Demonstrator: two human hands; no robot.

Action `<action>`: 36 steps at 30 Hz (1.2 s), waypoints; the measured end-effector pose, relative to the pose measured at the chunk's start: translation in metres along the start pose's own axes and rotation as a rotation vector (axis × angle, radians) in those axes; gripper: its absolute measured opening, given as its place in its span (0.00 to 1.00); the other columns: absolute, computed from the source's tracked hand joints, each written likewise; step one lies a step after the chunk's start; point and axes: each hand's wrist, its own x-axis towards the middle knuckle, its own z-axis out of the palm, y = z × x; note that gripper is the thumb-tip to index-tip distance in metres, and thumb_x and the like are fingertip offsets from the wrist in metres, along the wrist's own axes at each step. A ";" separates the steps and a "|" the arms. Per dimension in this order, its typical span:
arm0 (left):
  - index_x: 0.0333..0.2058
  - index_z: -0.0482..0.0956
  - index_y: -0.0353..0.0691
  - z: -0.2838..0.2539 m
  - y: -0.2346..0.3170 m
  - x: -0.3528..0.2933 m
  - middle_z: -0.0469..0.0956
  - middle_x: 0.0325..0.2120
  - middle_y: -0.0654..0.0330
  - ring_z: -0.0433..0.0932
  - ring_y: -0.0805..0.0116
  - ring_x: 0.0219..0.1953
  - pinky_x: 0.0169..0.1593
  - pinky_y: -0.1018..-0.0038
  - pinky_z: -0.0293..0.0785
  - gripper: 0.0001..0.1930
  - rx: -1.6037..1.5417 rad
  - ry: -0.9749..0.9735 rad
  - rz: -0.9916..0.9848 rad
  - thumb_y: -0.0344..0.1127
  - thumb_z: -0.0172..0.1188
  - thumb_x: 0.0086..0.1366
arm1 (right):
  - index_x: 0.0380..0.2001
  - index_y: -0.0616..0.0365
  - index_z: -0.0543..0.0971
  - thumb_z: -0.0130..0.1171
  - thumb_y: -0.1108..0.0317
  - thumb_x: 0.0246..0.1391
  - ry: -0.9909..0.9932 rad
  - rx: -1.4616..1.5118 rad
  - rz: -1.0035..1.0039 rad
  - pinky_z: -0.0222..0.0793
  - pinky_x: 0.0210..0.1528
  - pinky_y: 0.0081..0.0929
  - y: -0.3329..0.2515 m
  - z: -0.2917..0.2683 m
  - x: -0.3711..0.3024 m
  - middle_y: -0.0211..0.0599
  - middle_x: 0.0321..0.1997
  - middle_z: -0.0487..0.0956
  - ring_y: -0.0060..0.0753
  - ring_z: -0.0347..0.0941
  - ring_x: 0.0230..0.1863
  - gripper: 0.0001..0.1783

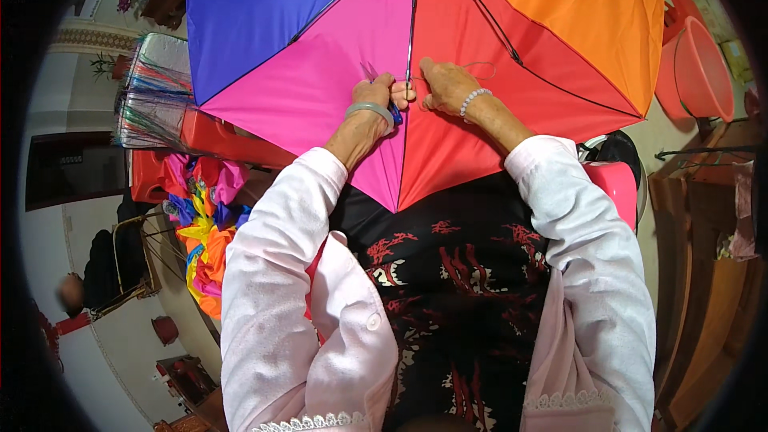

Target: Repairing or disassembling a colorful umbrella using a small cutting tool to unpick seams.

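Left hand (373,98) grips scissors (396,113), apparently palmed to free it for steadying the rib (411,32); I can't tell what my curled right hand (451,88) pinches, near loose thread (493,70). Beneath both, the umbrella (504,120) spreads open; beyond stands a bucket (670,84).

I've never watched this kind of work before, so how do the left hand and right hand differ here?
The left hand wears a smooth, pale bangle; the right hand wears a beaded bracelet.
The left holds scissors; none show in the right.
The left is mostly over the pink panel, the right over the red panel.
Both emerge from pale sleeves.
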 end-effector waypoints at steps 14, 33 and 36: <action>0.29 0.68 0.28 -0.002 0.005 -0.001 0.74 0.19 0.53 0.71 0.69 0.15 0.19 0.79 0.67 0.09 0.192 -0.152 -0.031 0.30 0.45 0.61 | 0.29 0.65 0.62 0.66 0.66 0.31 0.016 0.023 0.014 0.66 0.35 0.42 -0.004 0.000 -0.005 0.58 0.26 0.72 0.57 0.69 0.35 0.26; 0.29 0.65 0.28 0.004 0.006 -0.006 0.74 0.20 0.50 0.74 0.63 0.17 0.16 0.78 0.69 0.07 0.106 0.011 -0.020 0.28 0.46 0.60 | 0.34 0.64 0.64 0.65 0.65 0.32 -0.044 0.000 0.060 0.67 0.38 0.39 -0.008 -0.005 -0.008 0.54 0.32 0.73 0.52 0.71 0.38 0.27; 0.29 0.66 0.28 0.006 0.006 -0.008 0.74 0.20 0.50 0.74 0.63 0.17 0.16 0.78 0.69 0.07 0.111 0.023 -0.017 0.28 0.46 0.59 | 0.34 0.64 0.64 0.65 0.64 0.32 -0.051 -0.011 0.068 0.67 0.38 0.38 -0.009 -0.006 -0.008 0.54 0.32 0.73 0.51 0.71 0.39 0.27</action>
